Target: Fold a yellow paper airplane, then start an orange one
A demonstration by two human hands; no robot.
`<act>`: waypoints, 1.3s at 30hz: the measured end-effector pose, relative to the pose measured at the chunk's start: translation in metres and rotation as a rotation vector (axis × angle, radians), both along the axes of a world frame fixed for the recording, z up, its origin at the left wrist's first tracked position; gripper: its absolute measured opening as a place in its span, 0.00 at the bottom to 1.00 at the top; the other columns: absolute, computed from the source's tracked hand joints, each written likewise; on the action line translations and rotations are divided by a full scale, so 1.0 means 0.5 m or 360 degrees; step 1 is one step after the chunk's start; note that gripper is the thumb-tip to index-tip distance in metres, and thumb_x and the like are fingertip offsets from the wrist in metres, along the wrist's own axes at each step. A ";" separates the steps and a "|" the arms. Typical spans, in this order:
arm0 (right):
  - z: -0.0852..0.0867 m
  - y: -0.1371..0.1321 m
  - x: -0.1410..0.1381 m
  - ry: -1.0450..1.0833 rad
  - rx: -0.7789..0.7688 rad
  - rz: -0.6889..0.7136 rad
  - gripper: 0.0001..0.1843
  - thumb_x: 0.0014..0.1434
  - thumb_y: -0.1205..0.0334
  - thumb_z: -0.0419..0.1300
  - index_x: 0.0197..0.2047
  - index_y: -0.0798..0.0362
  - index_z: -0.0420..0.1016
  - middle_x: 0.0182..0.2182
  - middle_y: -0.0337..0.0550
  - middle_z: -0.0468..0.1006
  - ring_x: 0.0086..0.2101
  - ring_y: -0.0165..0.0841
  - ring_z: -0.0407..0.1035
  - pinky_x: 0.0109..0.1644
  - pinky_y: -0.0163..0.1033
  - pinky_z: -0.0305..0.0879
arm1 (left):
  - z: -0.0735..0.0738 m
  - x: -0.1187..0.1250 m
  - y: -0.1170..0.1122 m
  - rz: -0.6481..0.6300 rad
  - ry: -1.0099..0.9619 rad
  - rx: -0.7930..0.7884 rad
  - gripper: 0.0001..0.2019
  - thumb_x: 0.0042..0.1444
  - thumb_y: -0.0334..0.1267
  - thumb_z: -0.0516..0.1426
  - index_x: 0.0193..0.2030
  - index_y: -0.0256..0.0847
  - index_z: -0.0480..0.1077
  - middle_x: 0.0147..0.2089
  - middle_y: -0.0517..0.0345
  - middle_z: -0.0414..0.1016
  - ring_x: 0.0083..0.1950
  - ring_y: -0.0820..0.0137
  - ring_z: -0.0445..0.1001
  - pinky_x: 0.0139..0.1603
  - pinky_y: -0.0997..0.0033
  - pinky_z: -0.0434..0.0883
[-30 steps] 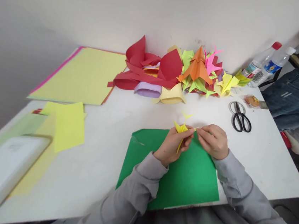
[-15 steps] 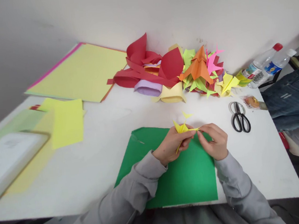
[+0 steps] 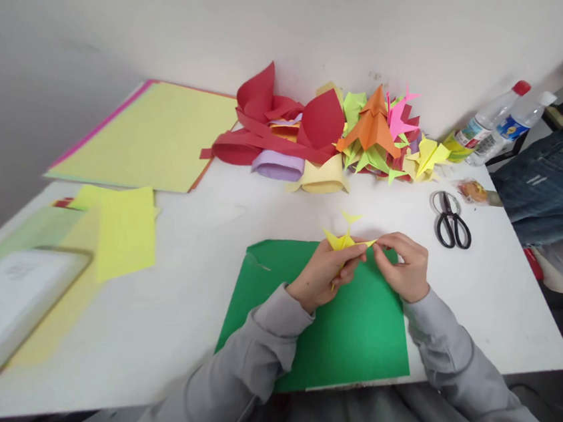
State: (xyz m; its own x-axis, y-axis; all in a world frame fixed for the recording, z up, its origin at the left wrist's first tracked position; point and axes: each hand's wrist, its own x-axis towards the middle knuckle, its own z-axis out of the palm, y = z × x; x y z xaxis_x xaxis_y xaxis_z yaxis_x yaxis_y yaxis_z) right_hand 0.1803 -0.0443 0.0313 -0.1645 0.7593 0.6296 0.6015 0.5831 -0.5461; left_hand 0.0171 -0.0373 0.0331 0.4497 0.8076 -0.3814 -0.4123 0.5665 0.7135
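Note:
A small folded yellow paper figure [image 3: 339, 240] with pointed tips is held above the green sheet [image 3: 348, 345]. My left hand [image 3: 322, 270] is closed around its body, the thumb lying along the top. At the figure's right tip, the thumb and forefinger of my right hand [image 3: 404, 265] are pinched together on the thin point. Part of the paper is covered by the left fingers. Just beyond my hands, a small yellow paper scrap [image 3: 350, 217] lies on the white table [image 3: 195, 300].
Red paper shapes [image 3: 322, 123] and folded paper planes [image 3: 372, 124] are heaped along the wall. Black-handled scissors [image 3: 451, 223] lie to the right, below two plastic bottles [image 3: 495, 114]. Left are large coloured sheets [image 3: 153, 137], yellow paper [image 3: 125, 231] and a white box [image 3: 24, 298]. Someone's jeans [image 3: 549, 176] show at right.
Both hands stay almost in place on the yellow paper figure. Its tips have tilted slightly, and the view has shifted a little.

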 end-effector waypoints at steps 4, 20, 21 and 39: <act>-0.006 0.004 0.006 -0.0232 0.0194 0.0051 0.06 0.59 0.71 0.59 0.35 0.52 0.75 0.28 0.43 0.80 0.29 0.33 0.74 0.34 0.39 0.71 | -0.001 -0.001 0.001 0.0001 -0.0018 -0.0014 0.14 0.44 0.42 0.67 0.25 0.35 0.69 0.16 0.71 0.56 0.12 0.87 0.47 0.11 0.83 0.44; 0.001 0.011 0.018 -0.0960 0.0676 0.0059 0.05 0.59 0.69 0.61 0.38 0.52 0.77 0.31 0.45 0.82 0.31 0.35 0.73 0.34 0.41 0.64 | -0.004 -0.006 0.006 0.0059 -0.0169 -0.0172 0.13 0.46 0.38 0.68 0.25 0.33 0.69 0.20 0.66 0.62 0.15 0.87 0.47 0.11 0.86 0.45; 0.001 0.010 0.016 -0.0968 0.0674 0.0057 0.05 0.59 0.69 0.61 0.38 0.53 0.77 0.31 0.45 0.82 0.32 0.36 0.73 0.34 0.42 0.64 | -0.004 -0.006 0.006 0.0067 -0.0173 -0.0178 0.13 0.46 0.38 0.67 0.25 0.33 0.69 0.20 0.66 0.62 0.16 0.87 0.47 0.11 0.86 0.45; -0.009 0.010 0.001 0.0982 -0.1197 0.0050 0.12 0.52 0.52 0.67 0.27 0.52 0.81 0.21 0.40 0.80 0.23 0.32 0.72 0.30 0.37 0.70 | -0.009 0.000 0.004 0.0085 -0.0023 -0.0049 0.14 0.44 0.42 0.68 0.25 0.35 0.69 0.18 0.68 0.60 0.15 0.86 0.48 0.12 0.83 0.43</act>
State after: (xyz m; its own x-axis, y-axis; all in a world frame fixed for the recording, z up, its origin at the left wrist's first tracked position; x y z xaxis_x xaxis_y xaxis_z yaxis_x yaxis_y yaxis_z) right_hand 0.1808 -0.0390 0.0266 0.0050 0.9994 -0.0357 0.0746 -0.0359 -0.9966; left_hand 0.0172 -0.0353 0.0287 0.4122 0.8184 -0.4003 -0.4525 0.5653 0.6897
